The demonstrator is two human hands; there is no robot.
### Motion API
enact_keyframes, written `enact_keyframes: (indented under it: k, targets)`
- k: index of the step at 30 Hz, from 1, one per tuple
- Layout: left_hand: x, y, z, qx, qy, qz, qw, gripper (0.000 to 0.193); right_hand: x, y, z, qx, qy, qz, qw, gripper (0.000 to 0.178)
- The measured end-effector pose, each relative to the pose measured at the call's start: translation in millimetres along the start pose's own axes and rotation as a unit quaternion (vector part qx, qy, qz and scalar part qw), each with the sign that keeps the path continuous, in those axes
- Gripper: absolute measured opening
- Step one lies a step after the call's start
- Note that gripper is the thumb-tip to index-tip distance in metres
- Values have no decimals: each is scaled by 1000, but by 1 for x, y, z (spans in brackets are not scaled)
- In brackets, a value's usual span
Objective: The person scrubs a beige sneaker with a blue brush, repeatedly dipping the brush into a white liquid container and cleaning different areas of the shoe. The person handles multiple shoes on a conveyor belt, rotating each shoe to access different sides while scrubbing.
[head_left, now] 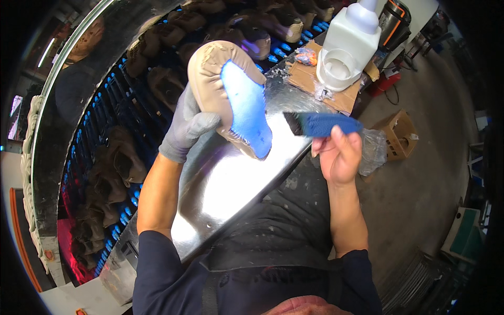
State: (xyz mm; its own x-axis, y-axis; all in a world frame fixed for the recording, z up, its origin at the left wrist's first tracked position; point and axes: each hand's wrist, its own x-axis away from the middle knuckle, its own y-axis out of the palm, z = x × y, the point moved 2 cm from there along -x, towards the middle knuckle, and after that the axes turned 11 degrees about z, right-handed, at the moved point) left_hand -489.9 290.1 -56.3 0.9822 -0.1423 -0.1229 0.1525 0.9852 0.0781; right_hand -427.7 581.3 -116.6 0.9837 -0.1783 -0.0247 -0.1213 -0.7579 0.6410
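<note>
My left hand [189,126], in a grey glove, grips a tan shoe upper [206,79] by its side over the metal work surface. The shoe's underside faces up. Its gathered edge runs around a middle area that looks bright blue-white. In my bare right hand [342,157] is a brush [329,125] with a blue handle, pinched between thumb and fingers. Its dark bristles point left toward the shoe, with a gap between them. The fingers of my left hand behind the shoe are hidden.
A curved conveyor with blue-tipped rods [107,126] carries several brown shoe uppers [123,155] on the left and far side. The shiny metal surface [220,189] lies before me. A white plastic container [344,47] stands on cardboard [302,76] at the far right; a carton [396,134] sits beyond my right hand.
</note>
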Motion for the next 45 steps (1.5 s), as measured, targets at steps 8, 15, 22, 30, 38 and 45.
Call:
enact_keyframes:
  k: [8, 15, 22, 30, 38, 45]
  targets:
    - [20, 2, 6, -4, -35, 3, 999, 121, -2, 0, -5, 12, -7, -19, 1000, 23]
    - [16, 2, 0, -6, -32, -32, 999, 121, -20, 25, 0, 125, -65, -98, 985, 22]
    - [14, -7, 0, 35, -18, -29, 999, 121, -49, 52, -5, 28, -157, -97, 982, 24]
    - [25, 0, 16, -41, 18, -25, 999, 120, -32, -19, -8, -95, 5, 42, 995, 22]
    - [22, 9, 0, -213, 104, -61, 969, 126, -77, -74, -69, 162, -100, 149, 970, 18]
    - [6, 19, -5, -117, 72, 16, 990, 109, -140, -54, -92, 562, -192, 122, 795, 24]
